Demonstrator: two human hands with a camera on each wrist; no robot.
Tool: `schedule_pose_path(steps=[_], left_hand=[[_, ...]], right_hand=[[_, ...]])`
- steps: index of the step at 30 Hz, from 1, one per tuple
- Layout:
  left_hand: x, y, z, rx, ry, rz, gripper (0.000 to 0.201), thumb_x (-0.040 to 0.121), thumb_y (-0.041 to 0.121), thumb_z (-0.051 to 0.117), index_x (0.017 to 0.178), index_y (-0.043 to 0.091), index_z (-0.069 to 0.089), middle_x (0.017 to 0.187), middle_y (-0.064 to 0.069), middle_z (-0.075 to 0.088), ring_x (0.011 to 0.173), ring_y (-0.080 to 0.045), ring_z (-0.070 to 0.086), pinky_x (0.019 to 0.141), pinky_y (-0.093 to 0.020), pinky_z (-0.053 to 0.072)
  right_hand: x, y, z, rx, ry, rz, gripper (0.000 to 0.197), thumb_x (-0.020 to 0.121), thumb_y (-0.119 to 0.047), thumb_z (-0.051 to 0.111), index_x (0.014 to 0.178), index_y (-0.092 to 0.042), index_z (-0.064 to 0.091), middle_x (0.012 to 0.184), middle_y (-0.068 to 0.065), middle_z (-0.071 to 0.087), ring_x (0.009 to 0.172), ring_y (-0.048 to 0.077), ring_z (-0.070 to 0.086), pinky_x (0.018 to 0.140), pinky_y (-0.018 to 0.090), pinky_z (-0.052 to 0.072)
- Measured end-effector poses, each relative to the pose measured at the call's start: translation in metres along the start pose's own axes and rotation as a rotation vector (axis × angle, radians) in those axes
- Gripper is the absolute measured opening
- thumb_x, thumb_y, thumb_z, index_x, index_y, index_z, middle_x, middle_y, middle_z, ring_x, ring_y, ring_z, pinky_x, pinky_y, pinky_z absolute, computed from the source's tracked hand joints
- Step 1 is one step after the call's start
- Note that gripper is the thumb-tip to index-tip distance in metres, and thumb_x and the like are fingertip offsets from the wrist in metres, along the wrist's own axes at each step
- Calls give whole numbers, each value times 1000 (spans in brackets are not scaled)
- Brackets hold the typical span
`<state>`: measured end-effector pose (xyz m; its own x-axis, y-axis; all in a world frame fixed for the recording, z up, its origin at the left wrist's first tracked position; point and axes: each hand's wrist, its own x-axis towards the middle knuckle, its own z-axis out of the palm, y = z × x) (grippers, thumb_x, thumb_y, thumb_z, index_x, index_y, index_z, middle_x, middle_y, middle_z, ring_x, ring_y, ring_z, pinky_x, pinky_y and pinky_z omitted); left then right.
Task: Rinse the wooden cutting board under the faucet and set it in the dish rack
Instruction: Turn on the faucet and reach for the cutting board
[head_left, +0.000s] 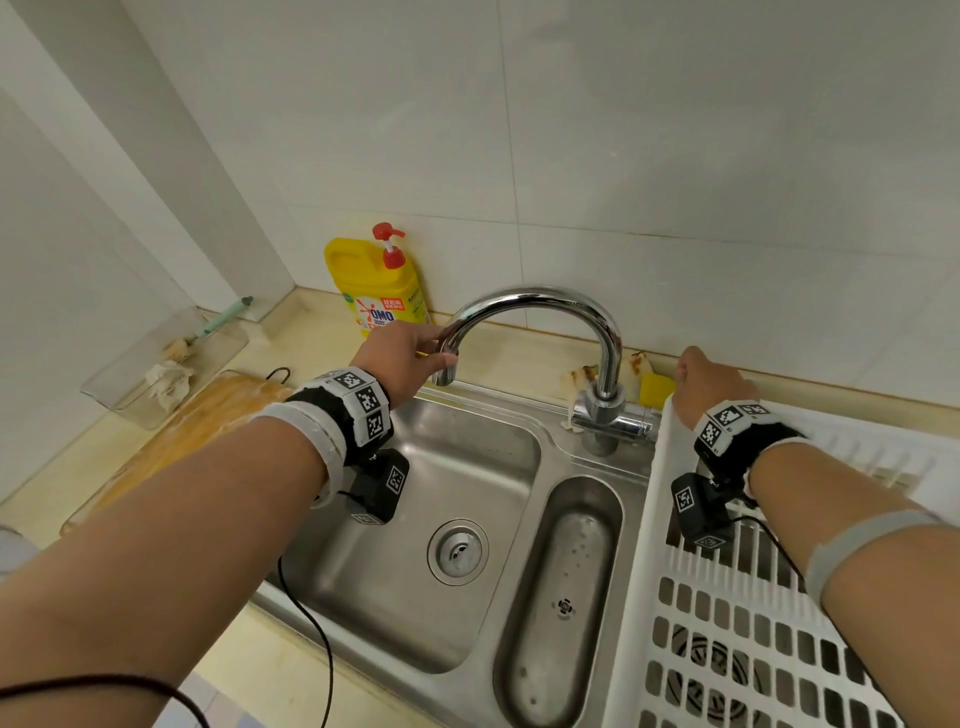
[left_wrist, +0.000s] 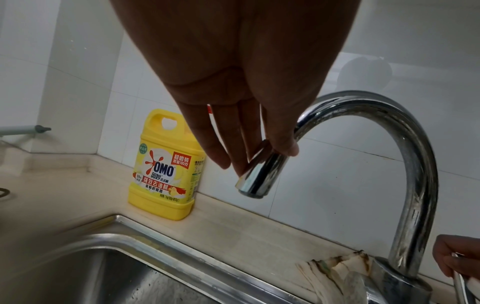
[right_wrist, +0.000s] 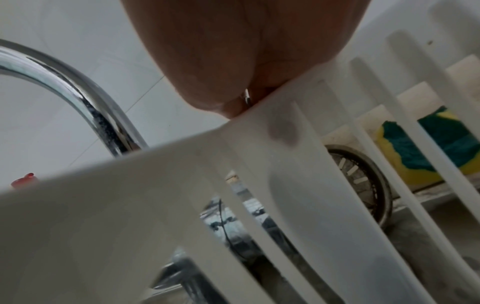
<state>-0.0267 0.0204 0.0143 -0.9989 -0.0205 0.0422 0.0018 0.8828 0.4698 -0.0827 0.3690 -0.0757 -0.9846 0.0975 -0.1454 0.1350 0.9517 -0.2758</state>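
Observation:
The wooden cutting board (head_left: 208, 421) lies flat on the counter left of the sink, partly hidden under my left forearm. My left hand (head_left: 441, 345) pinches the end of the chrome faucet spout (head_left: 535, 299) between thumb and fingers (left_wrist: 215, 148). No water runs from the spout (left_wrist: 254, 181). My right hand (head_left: 706, 379) reaches past the corner of the white dish rack (head_left: 644, 545), and its fingers (left_wrist: 454, 259) curl round the faucet's metal handle (left_wrist: 461, 288). In the right wrist view the rack's slats (right_wrist: 130, 185) hide most of that hand (right_wrist: 233, 102).
The steel sink (head_left: 415, 597) has a round drain and a narrow side basin. A yellow detergent bottle (head_left: 379, 291) stands against the wall behind the spout. A clear container (head_left: 161, 364) with a brush sits at far left. A yellow sponge (head_left: 655, 389) and a rag (left_wrist: 335, 271) lie by the faucet base.

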Motion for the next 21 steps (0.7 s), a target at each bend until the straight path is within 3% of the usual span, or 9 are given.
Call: schedule_pose_path(steps=[5,21], left_hand=[[0,1,-1,5,2,-2,23,92,27,67,114,25,75,102,3,77,96,-10,65,83,-22,37],[-1,1,-1,-3,14,-10,24,92,27,68,115,26,74,94,4,74,87,-6,58,81,-21,35]], right_hand=[[-1,-3,-2,-15,-19,10,11,98,-14,40,108,-16,44,73,4,53,77,31,57,89,42,47],[1,-7,-7,-13,-87,60,26,97,-12,44,123,-9,44,72,4,42,85,32,52,99,48,47]])
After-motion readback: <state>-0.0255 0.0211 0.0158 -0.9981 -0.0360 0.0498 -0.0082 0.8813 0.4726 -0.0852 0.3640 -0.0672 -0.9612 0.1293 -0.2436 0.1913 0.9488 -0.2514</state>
